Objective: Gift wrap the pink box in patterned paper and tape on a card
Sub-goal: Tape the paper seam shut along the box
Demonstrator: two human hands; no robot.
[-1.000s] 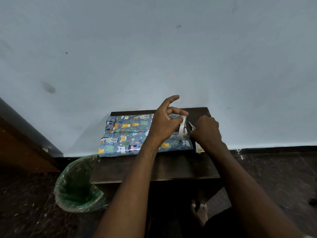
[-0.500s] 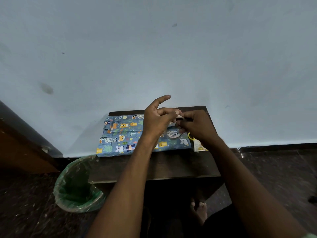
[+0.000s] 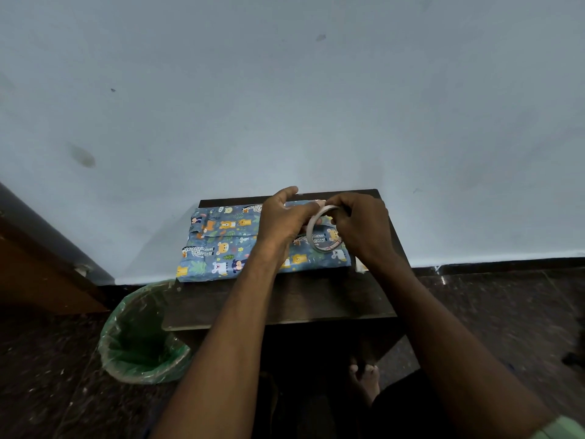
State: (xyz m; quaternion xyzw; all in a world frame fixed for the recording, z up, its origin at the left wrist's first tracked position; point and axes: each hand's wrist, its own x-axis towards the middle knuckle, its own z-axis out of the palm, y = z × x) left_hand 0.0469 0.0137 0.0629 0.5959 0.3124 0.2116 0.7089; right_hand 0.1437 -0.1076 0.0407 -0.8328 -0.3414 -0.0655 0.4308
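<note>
Both hands, the left hand [image 3: 285, 221] and right hand [image 3: 364, 226], pinch the light, rigid tape roll [image 3: 321, 231] above the wrapped box [image 3: 221, 245] on the table [image 3: 285, 299]; its sticky free end probably suits fingertip handling.

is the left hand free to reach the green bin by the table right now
Probably not yet: the left hand and the right hand both hold the tape roll above the wrapped box. The bin itself stands unblocked on the floor, lower left.
</note>
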